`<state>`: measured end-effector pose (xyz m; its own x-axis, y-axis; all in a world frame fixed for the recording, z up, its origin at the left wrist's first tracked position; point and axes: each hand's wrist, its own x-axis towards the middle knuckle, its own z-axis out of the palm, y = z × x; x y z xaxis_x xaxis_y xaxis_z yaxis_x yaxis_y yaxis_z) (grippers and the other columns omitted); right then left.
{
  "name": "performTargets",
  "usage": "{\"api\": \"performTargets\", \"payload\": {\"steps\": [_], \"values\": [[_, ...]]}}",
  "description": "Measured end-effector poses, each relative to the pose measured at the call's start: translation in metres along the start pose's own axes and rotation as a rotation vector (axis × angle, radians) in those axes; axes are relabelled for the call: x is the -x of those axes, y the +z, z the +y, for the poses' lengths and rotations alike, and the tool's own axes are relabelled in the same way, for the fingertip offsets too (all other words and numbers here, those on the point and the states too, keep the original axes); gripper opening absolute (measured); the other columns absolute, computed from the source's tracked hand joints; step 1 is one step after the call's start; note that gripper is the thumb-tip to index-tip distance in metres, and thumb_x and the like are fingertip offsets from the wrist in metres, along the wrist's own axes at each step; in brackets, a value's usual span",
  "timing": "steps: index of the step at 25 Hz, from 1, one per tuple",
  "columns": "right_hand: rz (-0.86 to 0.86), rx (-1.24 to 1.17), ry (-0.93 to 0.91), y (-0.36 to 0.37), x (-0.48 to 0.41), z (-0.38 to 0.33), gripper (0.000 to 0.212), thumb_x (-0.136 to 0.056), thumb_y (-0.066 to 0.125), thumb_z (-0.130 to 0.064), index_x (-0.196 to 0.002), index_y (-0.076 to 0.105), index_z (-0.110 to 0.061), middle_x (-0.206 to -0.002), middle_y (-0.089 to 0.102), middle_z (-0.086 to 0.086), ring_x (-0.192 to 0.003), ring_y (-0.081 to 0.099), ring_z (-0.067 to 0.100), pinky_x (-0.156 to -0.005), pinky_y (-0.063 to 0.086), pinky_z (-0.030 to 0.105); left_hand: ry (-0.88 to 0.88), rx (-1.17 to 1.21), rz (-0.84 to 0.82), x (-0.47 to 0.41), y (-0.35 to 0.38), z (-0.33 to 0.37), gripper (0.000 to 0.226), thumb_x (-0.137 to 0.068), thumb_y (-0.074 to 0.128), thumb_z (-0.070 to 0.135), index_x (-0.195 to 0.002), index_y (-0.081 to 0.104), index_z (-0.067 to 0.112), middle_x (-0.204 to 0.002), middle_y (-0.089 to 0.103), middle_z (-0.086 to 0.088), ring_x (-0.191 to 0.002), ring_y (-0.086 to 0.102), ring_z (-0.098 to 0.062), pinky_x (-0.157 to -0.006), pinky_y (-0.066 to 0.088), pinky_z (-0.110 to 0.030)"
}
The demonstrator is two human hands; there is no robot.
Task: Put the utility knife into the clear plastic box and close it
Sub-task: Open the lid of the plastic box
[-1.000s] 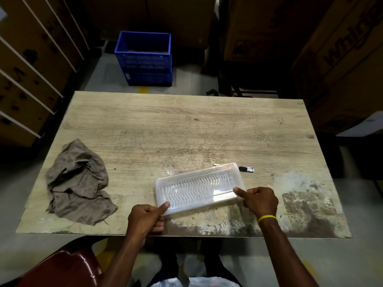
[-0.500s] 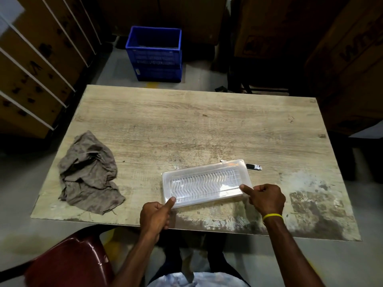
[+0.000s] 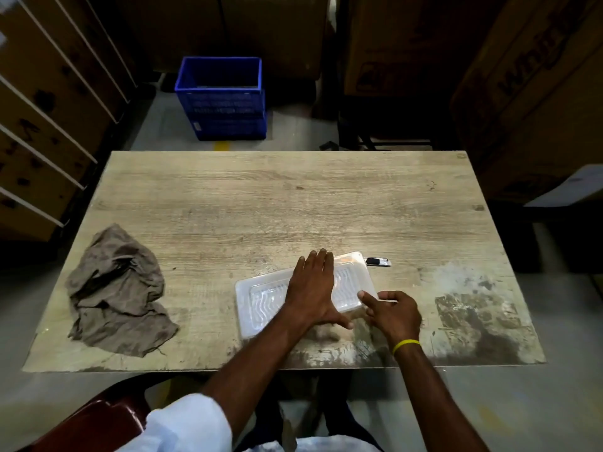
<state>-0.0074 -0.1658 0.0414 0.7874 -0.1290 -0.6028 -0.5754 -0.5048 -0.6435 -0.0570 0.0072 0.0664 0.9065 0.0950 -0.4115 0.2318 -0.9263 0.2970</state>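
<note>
The clear plastic box [image 3: 261,300] lies flat near the table's front edge, its ribbed lid facing up. My left hand [image 3: 311,290] rests palm down across the middle of the lid, fingers stretched out together. My right hand [image 3: 390,313] is at the box's right near corner, with the thumb and index fingertip on its edge. A small black and silver utility knife [image 3: 378,261] lies on the table just past the box's far right corner, outside the box and touched by neither hand.
A crumpled grey-brown rag [image 3: 119,293] lies on the left of the wooden table [image 3: 293,197]. A blue crate [image 3: 222,99] stands on the floor beyond the table. Cardboard boxes surround the area. A dark red chair [image 3: 94,425] is at lower left.
My left hand has left the box's left near corner and now lies flat on top of the lid. My right hand stays at the right corner.
</note>
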Motion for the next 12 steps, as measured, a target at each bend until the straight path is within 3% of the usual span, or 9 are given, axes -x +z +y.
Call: {"api": "performTargets", "payload": {"steps": [2, 4, 6, 9, 12], "values": [[-0.078, -0.142, 0.014, 0.006, -0.004, 0.009, 0.052, -0.051, 0.093, -0.045, -0.087, 0.072, -0.015, -0.080, 0.078, 0.011, -0.071, 0.077, 0.029, -0.075, 0.064, 0.052, -0.010, -0.025, 0.003, -0.015, 0.003, 0.009, 0.154, -0.050, 0.077, 0.082, -0.159, 0.006, -0.001, -0.169, 0.015, -0.019, -0.156, 0.014, -0.034, -0.128, 0.008, -0.049], [-0.144, -0.243, 0.009, 0.007, -0.006, 0.011, 0.037, -0.065, 0.089, -0.030, -0.092, 0.073, -0.011, -0.086, 0.077, 0.016, -0.074, 0.074, 0.032, -0.080, 0.061, 0.060, -0.013, -0.037, 0.047, -0.025, 0.003, 0.014, 0.147, -0.049, 0.080, 0.078, -0.156, 0.019, -0.001, -0.158, 0.038, -0.020, -0.146, 0.036, -0.036, -0.123, 0.023, -0.050], [-0.208, -0.366, 0.077, 0.008, -0.006, 0.008, 0.024, -0.076, 0.082, -0.015, -0.095, 0.073, -0.004, -0.087, 0.075, 0.020, -0.074, 0.072, 0.034, -0.081, 0.060, 0.055, -0.014, -0.041, 0.087, -0.029, 0.002, 0.015, 0.133, -0.045, 0.083, 0.076, -0.145, 0.037, 0.001, -0.136, 0.058, -0.016, -0.123, 0.057, -0.034, -0.110, 0.040, -0.046], [-0.227, -0.477, 0.125, 0.010, -0.009, 0.010, 0.019, -0.075, 0.081, -0.007, -0.093, 0.076, -0.003, -0.096, 0.078, 0.023, -0.077, 0.074, 0.032, -0.080, 0.062, 0.047, -0.025, -0.028, 0.102, -0.030, -0.001, 0.017, 0.118, -0.041, 0.088, 0.071, -0.131, 0.048, 0.005, -0.118, 0.064, -0.011, -0.104, 0.064, -0.030, -0.094, 0.050, -0.042], [-0.204, -0.536, 0.150, 0.013, -0.008, 0.007, 0.018, -0.071, 0.084, -0.009, -0.086, 0.077, 0.000, -0.097, 0.076, 0.028, -0.079, 0.075, 0.037, -0.081, 0.061, 0.057, -0.047, -0.013, 0.071, -0.032, -0.007, 0.018, 0.117, -0.041, 0.092, 0.064, -0.132, 0.047, 0.005, -0.120, 0.064, -0.011, -0.106, 0.064, -0.031, -0.090, 0.052, -0.042]]}}
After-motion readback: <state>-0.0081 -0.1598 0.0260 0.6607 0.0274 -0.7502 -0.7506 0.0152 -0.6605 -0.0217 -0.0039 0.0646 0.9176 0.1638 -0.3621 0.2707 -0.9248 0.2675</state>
